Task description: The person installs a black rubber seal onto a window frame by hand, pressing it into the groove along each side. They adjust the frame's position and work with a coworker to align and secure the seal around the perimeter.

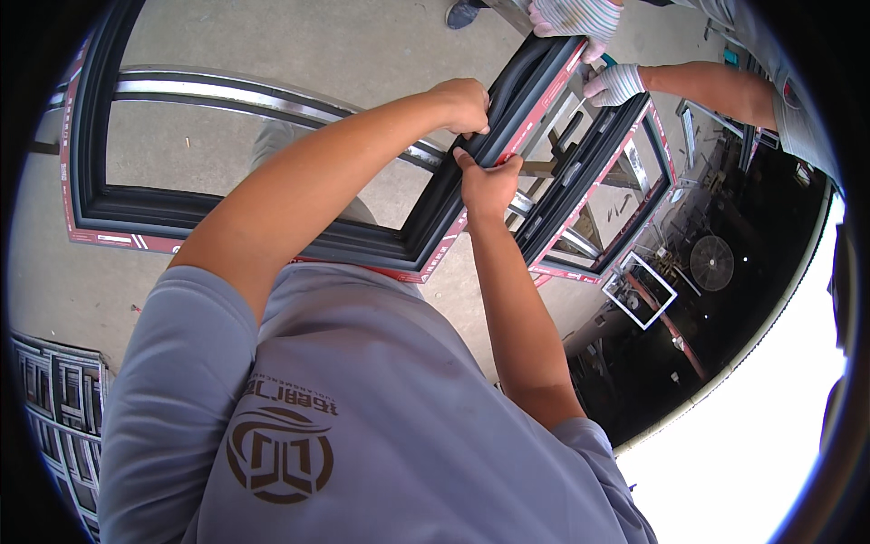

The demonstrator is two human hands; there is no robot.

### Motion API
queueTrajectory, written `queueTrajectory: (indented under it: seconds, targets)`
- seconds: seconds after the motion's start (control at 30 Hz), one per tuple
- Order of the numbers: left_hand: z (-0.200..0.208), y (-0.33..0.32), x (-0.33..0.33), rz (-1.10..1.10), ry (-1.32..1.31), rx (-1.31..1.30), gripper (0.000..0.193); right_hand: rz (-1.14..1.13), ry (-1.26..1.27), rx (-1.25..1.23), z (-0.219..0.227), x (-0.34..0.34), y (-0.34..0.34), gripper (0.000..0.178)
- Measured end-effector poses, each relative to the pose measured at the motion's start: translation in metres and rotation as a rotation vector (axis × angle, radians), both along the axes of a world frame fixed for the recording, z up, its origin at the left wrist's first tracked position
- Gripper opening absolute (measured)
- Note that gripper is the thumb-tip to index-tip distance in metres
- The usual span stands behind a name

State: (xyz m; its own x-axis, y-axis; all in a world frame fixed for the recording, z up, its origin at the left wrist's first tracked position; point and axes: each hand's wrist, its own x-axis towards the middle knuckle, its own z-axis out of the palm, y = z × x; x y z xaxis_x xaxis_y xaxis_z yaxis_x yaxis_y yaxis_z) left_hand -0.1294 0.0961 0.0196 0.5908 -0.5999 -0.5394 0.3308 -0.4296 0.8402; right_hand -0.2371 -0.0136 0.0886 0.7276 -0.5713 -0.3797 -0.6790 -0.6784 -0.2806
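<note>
A black window frame with red protective film along its outer sides lies in front of me. My left hand reaches across it, fingers curled closed at the lower end of a black rubber seal strip that bows along the frame's right side. Just below, my right hand grips that same side of the frame, thumb on the inner edge and fingers over the red film. The left fingertips are partly hidden.
Striped gloves cover a co-worker's hands at the frame's far corner. A second black frame with red film stands to the right. Silver metal rails run beneath the frame. Stacked metal frames are at the lower left, a round fan farther right.
</note>
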Motion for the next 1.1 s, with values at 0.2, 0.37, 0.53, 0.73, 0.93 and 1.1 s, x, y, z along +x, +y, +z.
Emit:
queueTrajectory:
  seconds: [0.2,0.37,0.53,0.73,0.93,1.1]
  targets:
    - [0.006,0.001,-0.005,-0.018,-0.016,0.028,0.027,0.029,0.037,-0.04,0.008,0.003,0.002,0.067]
    - [0.005,0.033,-0.057,0.206,-0.028,-0.003,0.026,0.121,0.07,-0.094,0.01,0.003,0.001,0.067]
    - [0.011,0.034,-0.101,0.129,0.102,0.086,0.024,0.1,0.096,-0.128,0.01,0.003,-0.001,0.066]
    - [0.013,0.012,-0.097,0.041,0.222,0.152,0.025,0.155,0.147,-0.102,0.011,0.004,-0.004,0.072]
    - [0.011,0.013,-0.098,0.022,0.159,0.13,0.023,0.17,0.227,0.026,0.018,0.007,-0.014,0.081]
    - [0.011,0.014,-0.105,0.038,0.121,0.064,0.02,0.19,0.295,0.021,0.014,0.008,-0.023,0.084]
